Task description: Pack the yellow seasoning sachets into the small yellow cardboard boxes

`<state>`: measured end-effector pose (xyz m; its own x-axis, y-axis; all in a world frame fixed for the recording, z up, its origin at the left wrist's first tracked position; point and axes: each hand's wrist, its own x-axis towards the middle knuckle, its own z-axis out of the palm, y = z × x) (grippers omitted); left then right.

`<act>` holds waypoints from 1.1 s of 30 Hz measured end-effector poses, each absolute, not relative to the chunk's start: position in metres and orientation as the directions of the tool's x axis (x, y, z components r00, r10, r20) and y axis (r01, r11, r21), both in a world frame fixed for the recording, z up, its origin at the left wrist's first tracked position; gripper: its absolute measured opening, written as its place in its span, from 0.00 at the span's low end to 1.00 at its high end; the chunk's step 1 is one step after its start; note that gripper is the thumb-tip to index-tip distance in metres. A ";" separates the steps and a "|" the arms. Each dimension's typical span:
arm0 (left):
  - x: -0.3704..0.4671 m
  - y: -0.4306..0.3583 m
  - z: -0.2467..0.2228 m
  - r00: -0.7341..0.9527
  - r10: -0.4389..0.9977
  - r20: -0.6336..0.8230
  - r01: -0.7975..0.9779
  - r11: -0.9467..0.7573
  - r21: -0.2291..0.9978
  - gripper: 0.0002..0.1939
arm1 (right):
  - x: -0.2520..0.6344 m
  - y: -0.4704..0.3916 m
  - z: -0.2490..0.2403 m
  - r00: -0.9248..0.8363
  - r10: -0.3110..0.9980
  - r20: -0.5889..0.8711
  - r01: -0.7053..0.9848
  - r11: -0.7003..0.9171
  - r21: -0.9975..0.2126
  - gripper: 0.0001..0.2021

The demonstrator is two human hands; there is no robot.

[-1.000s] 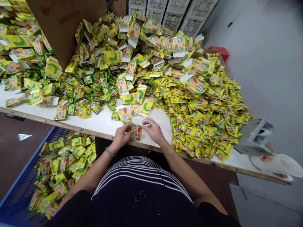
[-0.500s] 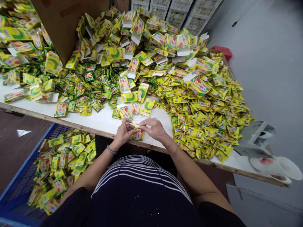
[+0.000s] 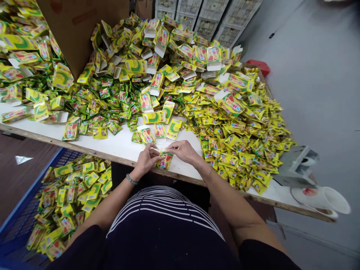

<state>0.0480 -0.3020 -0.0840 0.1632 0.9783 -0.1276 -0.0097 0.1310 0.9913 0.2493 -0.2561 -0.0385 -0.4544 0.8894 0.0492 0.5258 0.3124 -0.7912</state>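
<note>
A small yellow-green box (image 3: 165, 160) stands at the table's front edge, between my two hands. My left hand (image 3: 146, 159) has its thumb and fingers closed on the box's left side. At the box's top end, my right hand (image 3: 181, 150) pinches with thumb and forefinger. Just beyond my hands lie several boxes, among them an open box (image 3: 146, 134) with a white flap and a yellow box (image 3: 174, 129). Yellow sachets (image 3: 239, 142) are heaped to the right, green sachets (image 3: 120, 93) to the back left.
A blue crate (image 3: 17, 221) full of packed boxes sits below the table at the left. A cardboard sheet (image 3: 81, 30) rises at the back left. White crates (image 3: 210, 18) stand behind the heap. At the right end are a grey metal device (image 3: 298, 165) and a white cup (image 3: 323, 198).
The view has shifted slightly. My right fingers have moved a little at the box's top, and more of its printed front shows. My left hand keeps its hold.
</note>
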 end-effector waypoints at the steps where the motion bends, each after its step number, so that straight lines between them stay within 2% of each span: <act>1: 0.048 -0.303 -0.084 0.157 0.979 -0.127 -0.006 0.129 0.992 0.27 | 0.249 -0.261 -0.040 -0.441 0.892 0.098 0.524 0.344 -0.779 0.07; 5: 0.046 -0.305 -0.084 0.178 0.978 -0.112 0.002 0.114 0.993 0.27 | 0.245 -0.282 -0.047 -0.385 0.876 0.290 0.505 0.463 -0.729 0.08; 8: 0.043 -0.304 -0.084 0.210 0.973 -0.095 0.007 0.095 0.995 0.26 | 0.244 -0.281 -0.046 -0.380 0.890 0.254 0.487 0.425 -0.763 0.07; 11: 0.043 -0.303 -0.086 0.205 0.975 -0.090 0.030 0.085 0.996 0.26 | 0.246 -0.269 -0.040 -0.458 0.868 0.192 0.503 0.431 -0.749 0.08; 17: 0.045 -0.304 -0.084 0.197 0.976 -0.088 0.016 0.087 0.996 0.26 | 0.249 -0.273 -0.037 -0.632 0.719 0.290 0.509 0.667 -0.544 0.12; 19: 0.043 -0.305 -0.082 0.200 0.977 -0.070 0.040 0.063 0.997 0.25 | 0.247 -0.285 -0.044 -0.615 0.721 0.318 0.551 0.682 -0.480 0.12; 22: 0.041 -0.306 -0.081 0.194 0.981 -0.026 0.135 0.000 0.991 0.27 | 0.239 -0.306 -0.063 -0.471 0.804 0.363 0.681 0.593 -0.430 0.15; 25: 0.045 -0.306 -0.081 0.225 0.974 0.028 0.246 -0.085 0.966 0.26 | 0.230 -0.319 -0.077 -0.329 0.843 0.425 0.725 0.514 -0.458 0.18; 28: 0.053 -0.303 -0.079 0.237 0.969 0.074 0.309 -0.148 0.939 0.24 | 0.225 -0.317 -0.079 -0.289 0.847 0.446 0.656 0.515 -0.552 0.18; 31: 0.043 -0.301 -0.065 0.156 0.979 0.128 0.347 -0.176 0.921 0.20 | 0.231 -0.300 -0.073 -0.251 0.869 0.427 0.603 0.486 -0.633 0.18; 33: 0.015 -0.303 -0.047 0.097 0.984 0.152 0.449 -0.179 0.876 0.17 | 0.241 -0.280 -0.071 -0.193 0.892 0.408 0.649 0.428 -0.629 0.18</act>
<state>0.0153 -0.3029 -0.0466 0.0965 0.9837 0.1515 0.4488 -0.1789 0.8755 0.2415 -0.2804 -0.0711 -0.1928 0.8923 0.4083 0.6487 0.4281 -0.6292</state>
